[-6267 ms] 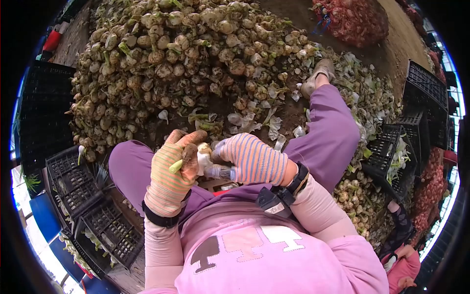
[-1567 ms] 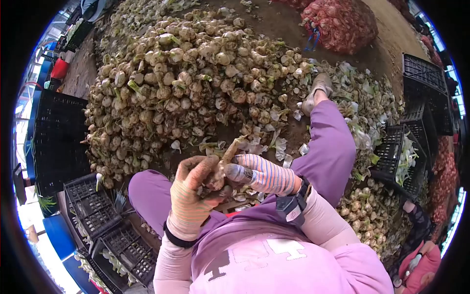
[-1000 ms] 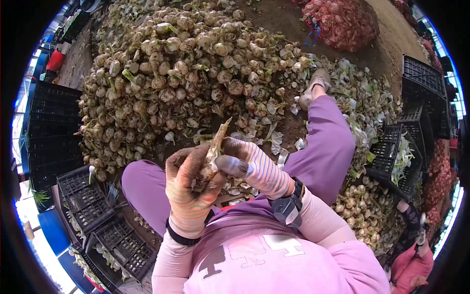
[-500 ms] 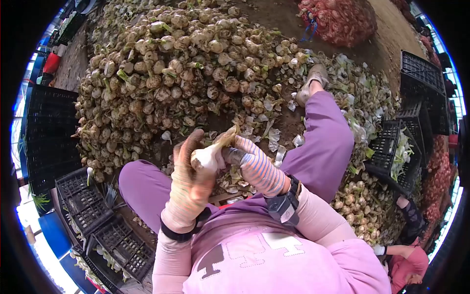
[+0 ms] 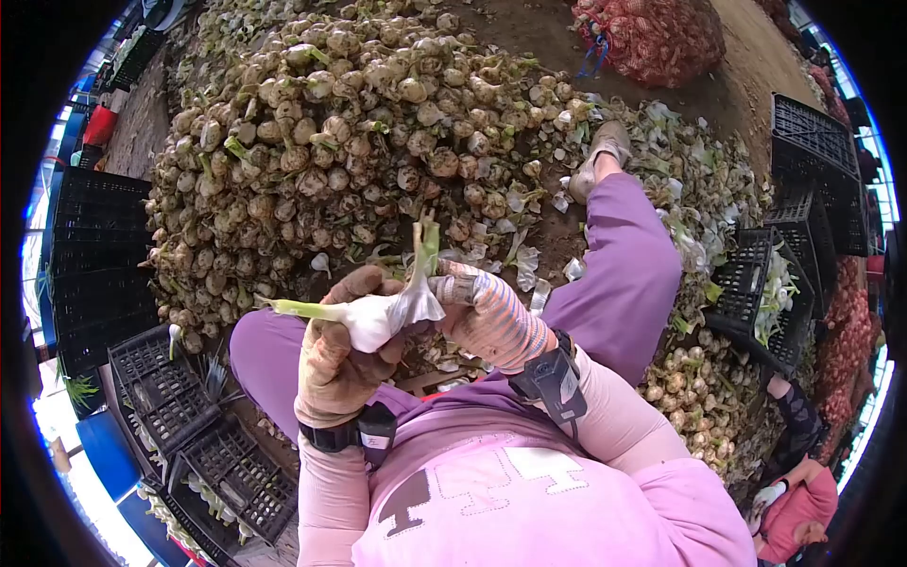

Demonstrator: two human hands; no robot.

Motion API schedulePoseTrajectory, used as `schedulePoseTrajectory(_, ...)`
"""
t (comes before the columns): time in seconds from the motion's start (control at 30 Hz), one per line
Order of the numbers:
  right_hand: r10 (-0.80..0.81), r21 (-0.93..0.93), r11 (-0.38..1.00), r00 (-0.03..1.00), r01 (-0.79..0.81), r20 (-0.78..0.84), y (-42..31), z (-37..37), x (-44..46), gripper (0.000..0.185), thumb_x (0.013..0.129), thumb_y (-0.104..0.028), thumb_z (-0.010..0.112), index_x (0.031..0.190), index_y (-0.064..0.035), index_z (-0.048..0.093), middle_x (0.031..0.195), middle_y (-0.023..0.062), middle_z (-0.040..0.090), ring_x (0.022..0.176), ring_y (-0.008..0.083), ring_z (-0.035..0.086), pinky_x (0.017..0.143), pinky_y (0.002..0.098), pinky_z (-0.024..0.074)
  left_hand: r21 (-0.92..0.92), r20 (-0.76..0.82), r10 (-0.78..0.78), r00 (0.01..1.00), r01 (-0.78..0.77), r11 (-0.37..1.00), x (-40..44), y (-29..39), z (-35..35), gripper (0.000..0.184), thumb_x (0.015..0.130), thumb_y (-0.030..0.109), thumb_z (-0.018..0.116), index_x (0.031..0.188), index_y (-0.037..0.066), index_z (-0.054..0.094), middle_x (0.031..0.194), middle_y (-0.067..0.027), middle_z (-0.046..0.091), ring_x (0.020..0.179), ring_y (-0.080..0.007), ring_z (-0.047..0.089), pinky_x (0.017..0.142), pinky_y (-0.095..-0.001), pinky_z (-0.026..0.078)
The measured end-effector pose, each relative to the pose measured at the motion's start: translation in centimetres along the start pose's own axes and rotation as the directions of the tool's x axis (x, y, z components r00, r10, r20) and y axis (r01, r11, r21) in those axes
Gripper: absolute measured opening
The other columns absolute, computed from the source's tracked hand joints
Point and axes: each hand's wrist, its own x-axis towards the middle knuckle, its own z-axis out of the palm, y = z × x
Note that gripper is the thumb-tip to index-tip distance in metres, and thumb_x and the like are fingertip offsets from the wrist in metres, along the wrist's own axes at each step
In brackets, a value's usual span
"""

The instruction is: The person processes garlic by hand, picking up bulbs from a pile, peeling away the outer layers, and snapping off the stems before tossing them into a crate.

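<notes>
A garlic bulb [image 5: 370, 323], white with a green stem pointing left, lies in my left hand [image 5: 335, 373]. That gloved hand is closed around it, thumb and fingers on either side. My right hand [image 5: 493, 317], in a striped glove with soiled fingertips, pinches a flap of outer garlic skin [image 5: 418, 300]. This papery skin is spread away from the bulb's right side, with a yellow-green leaf end standing up. Just beyond my hands rises a large heap of dirty garlic bulbs [image 5: 312, 161].
Black crates [image 5: 161, 387] stand at the left, and another crate of trimmed stems [image 5: 761, 298] is at the right. A red net sack [image 5: 652, 42] lies at the back. Peeled skins [image 5: 699, 180] litter the ground by my foot. A co-worker [image 5: 798, 510] is at lower right.
The outer skin has been pulled partly off the bulb toward the right, baring white surface and a green stem. My left hand has turned, tipping the bulb sideways.
</notes>
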Motion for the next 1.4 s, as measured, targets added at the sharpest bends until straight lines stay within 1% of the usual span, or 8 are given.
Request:
schedulePoseTrajectory(0.13,0.005,-0.441,0.897,1.000,0.003,0.016,-0.9,1.1,-0.4,0.030,0.089,-0.014,0.048,0.116,-0.0016,0.051,0.102,0.0066,0.060,0.092,0.0166,0.058,0.084,0.0273,0.0442,0.402,-0.105,0.143,0.984,-0.090,0.911,0.1,-0.6,0.6,0.047,0.085,0.024,0.065,0.121,-0.001,0.050,0.103,-0.0091,0.059,0.083,-0.0139,0.059,0.068,-0.0210,0.048)
schedulePoseTrajectory(0.27,-0.141,-0.179,0.975,0.989,0.132,-0.040,0.5,-0.1,0.2,0.030,0.089,-0.024,0.053,0.109,-0.0012,0.054,0.101,0.0095,0.063,0.091,0.0183,0.061,0.081,0.0292,0.0486,0.669,-0.130,0.386,0.913,-0.206,0.714,0.3,-1.0,0.0,0.041,0.091,0.033,0.056,0.109,-0.003,0.060,0.107,-0.0090,0.059,0.091,-0.0158,0.058,0.083,-0.0293,0.046)
schedulePoseTrajectory(0.37,-0.056,-0.037,0.998,0.998,0.057,0.019,-0.6,-0.4,0.5,0.025,0.088,-0.016,0.052,0.108,-0.0020,0.056,0.100,0.0093,0.063,0.087,0.0173,0.061,0.079,0.0279,0.0474,0.535,-0.061,0.253,0.966,-0.182,0.825,0.4,-0.5,-0.4,0.052,0.094,0.043,0.046,0.120,-0.001,0.055,0.122,-0.0137,0.054,0.112,-0.0220,0.052,0.095,-0.0346,0.042)
schedulePoseTrajectory(0.5,-0.002,-0.848,0.524,0.995,0.084,0.098,-1.1,1.6,-0.5,0.023,0.084,-0.005,0.049,0.104,0.0012,0.058,0.090,0.0059,0.061,0.079,0.0137,0.056,0.076,0.0273,0.0448,-0.285,-0.008,0.155,0.988,-0.151,0.946,0.2,0.5,-1.0,0.055,0.094,0.045,0.041,0.131,0.005,0.044,0.137,-0.0149,0.042,0.131,-0.0289,0.034,0.108,-0.0418,0.030)
schedulePoseTrajectory(0.6,0.018,-0.370,0.923,0.948,0.106,0.318,-0.9,1.2,-1.2,0.029,0.086,-0.024,0.058,0.104,-0.0021,0.056,0.090,0.0051,0.057,0.082,0.0146,0.054,0.076,0.0298,0.0442,-0.272,-0.086,0.200,0.976,-0.216,0.938,0.2,1.4,-2.2,0.054,0.094,0.043,0.041,0.132,0.004,0.043,0.136,-0.0146,0.043,0.130,-0.0286,0.036,0.107,-0.0406,0.033)
schedulePoseTrajectory(0.97,-0.217,-0.669,0.674,0.950,0.313,0.225,0.3,2.3,0.7,0.039,0.082,-0.010,0.068,0.116,-0.0035,0.051,0.107,0.0031,0.056,0.097,0.0127,0.054,0.086,0.0268,0.0441,0.681,0.002,0.431,0.903,-0.317,0.661,-0.1,-1.0,-1.4,0.064,0.093,0.051,0.041,0.129,-0.001,0.047,0.139,-0.0140,0.035,0.123,-0.0242,0.041,0.101,-0.0360,0.034)
schedulePoseTrajectory(1.03,-0.205,-0.544,0.792,0.959,0.279,0.193,-0.2,3.0,0.3,0.030,0.084,-0.008,0.065,0.111,-0.0031,0.054,0.107,0.0023,0.056,0.097,0.0119,0.055,0.084,0.0261,0.0448,0.941,0.165,0.566,0.808,-0.302,0.156,0.0,-1.0,-1.8,0.065,0.091,0.054,0.044,0.125,-0.001,0.052,0.123,-0.0125,0.043,0.114,-0.0222,0.047,0.096,-0.0330,0.038)
schedulePoseTrajectory(1.4,-0.305,-0.624,0.703,0.937,0.342,0.170,1.0,2.6,0.5,0.033,0.084,-0.006,0.065,0.112,0.0000,0.048,0.100,0.0045,0.055,0.089,0.0112,0.057,0.079,0.0269,0.0495,0.783,-0.089,0.528,0.844,-0.269,0.561,-0.8,-1.2,0.4,0.035,0.087,0.016,0.062,0.116,-0.003,0.057,0.104,-0.0061,0.051,0.083,-0.0120,0.055,0.069,-0.0214,0.048)
